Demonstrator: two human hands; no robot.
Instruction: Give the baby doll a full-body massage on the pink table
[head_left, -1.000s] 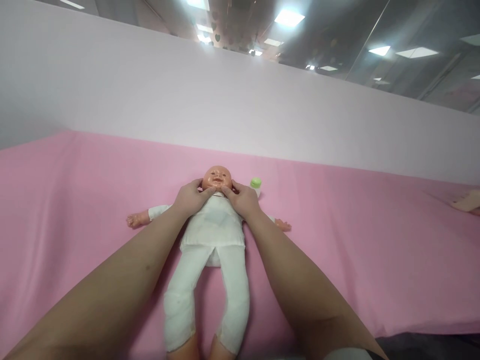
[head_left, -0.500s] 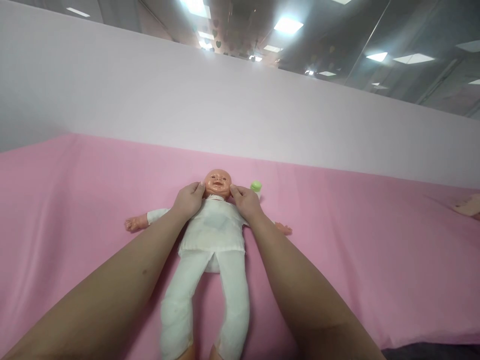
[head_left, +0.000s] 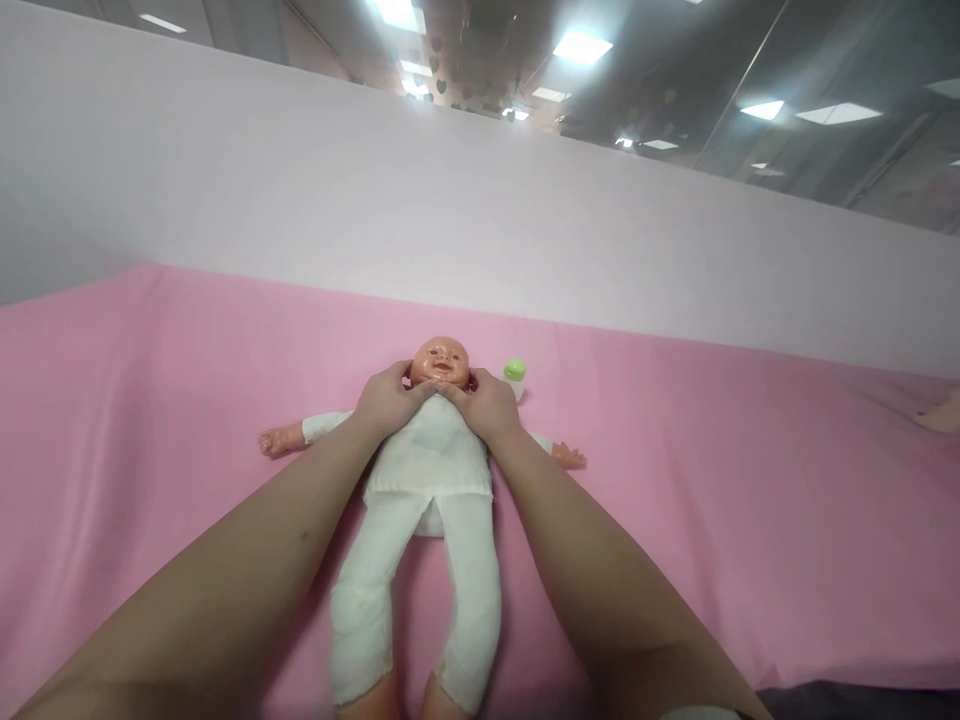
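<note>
Baby doll (head_left: pixel 429 470) lies face-up on the pink sheet (head_left: pixel 712 480), arms out, in a white suit. Left hand (head_left: pixel 388 398) and right hand (head_left: pixel 487 402) cup the doll's head from either side, thumbs meeting under its chin, fingers curled against the cheeks. Neither hand is closed around anything. Green-capped bottle (head_left: pixel 514 375) stands just beyond the right hand's knuckles, apart from it.
</note>
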